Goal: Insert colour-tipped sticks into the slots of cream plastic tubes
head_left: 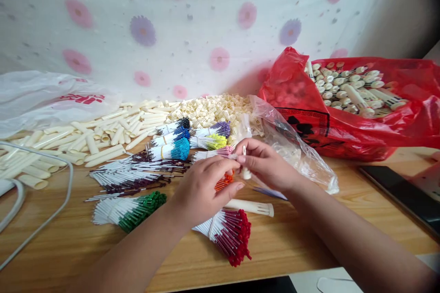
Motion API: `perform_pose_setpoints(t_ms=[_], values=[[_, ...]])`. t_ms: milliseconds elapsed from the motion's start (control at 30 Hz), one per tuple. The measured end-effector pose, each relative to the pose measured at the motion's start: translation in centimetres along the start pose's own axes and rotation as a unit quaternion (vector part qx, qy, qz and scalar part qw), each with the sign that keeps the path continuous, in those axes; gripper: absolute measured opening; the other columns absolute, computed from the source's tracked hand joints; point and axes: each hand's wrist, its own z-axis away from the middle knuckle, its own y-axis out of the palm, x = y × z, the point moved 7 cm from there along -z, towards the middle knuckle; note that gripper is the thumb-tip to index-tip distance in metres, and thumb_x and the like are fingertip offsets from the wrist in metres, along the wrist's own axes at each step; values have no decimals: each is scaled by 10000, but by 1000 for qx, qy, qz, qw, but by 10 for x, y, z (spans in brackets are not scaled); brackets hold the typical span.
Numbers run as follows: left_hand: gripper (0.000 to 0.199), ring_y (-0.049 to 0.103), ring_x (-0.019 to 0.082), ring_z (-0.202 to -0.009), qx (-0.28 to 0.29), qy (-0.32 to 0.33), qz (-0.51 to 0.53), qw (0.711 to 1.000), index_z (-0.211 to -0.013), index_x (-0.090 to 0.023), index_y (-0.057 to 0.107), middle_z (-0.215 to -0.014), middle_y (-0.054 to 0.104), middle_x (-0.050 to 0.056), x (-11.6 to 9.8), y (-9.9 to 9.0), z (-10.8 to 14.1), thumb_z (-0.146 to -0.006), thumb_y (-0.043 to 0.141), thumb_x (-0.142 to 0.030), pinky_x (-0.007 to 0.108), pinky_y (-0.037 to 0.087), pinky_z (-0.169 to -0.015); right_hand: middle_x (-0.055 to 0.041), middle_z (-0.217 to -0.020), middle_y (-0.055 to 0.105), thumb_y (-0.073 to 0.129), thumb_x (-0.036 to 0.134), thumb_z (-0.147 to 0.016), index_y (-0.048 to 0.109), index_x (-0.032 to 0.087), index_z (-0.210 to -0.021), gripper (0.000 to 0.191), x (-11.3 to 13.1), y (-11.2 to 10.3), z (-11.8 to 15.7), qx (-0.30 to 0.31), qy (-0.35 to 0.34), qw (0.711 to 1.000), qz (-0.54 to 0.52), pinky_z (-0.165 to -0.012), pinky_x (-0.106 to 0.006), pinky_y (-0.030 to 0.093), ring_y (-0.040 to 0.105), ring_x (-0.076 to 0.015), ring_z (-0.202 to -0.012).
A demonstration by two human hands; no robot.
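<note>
My right hand [263,162] is closed on a small white plastic piece [246,173], pinched between thumb and fingers. Close beside it, my left hand [206,187] has its thumb apart from its fingers, and the index fingertip meets the piece near the right fingertips. Under the hands lies a cream tube [254,207] with slots at its end. Nearer me is a red-tipped bundle of white sticks [230,236]. An orange-tipped bundle [224,182] is partly hidden by my left hand. A green-tipped bundle [130,209] lies to the left.
Cream tubes [92,139] and a pile of small cream parts [220,112] lie behind. Blue, purple, yellow and pink bundles stand mid-table beside loose dark-tipped sticks [134,174]. A red bag [299,100] of assembled pieces, clear bag [295,155], dark flat device [402,197] and white cable [70,178] surround them.
</note>
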Motion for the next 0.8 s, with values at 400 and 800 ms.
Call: perform_pose_setpoints(t_ms=[400,800], values=[[71,571,103,-727,-67,-126,120,982,-854,-196,524,-787,600,-4,17,-5,3,-807,471,-190,220,465,-687,34,-577,551,696,279,-648,552,136,-622,205,-14,21,4,-16,80,955,-285,-524,-189,373,491,-58,-536],[67,583,115,-690,-150,-159,262,940,-770,-170,514,-784,585,15,31,-14,4,-750,559,-216,244,489,-661,27,-642,635,653,199,-701,604,196,-778,91,-5,-11,7,-84,20,947,-311,-505,-145,445,578,-48,-534]])
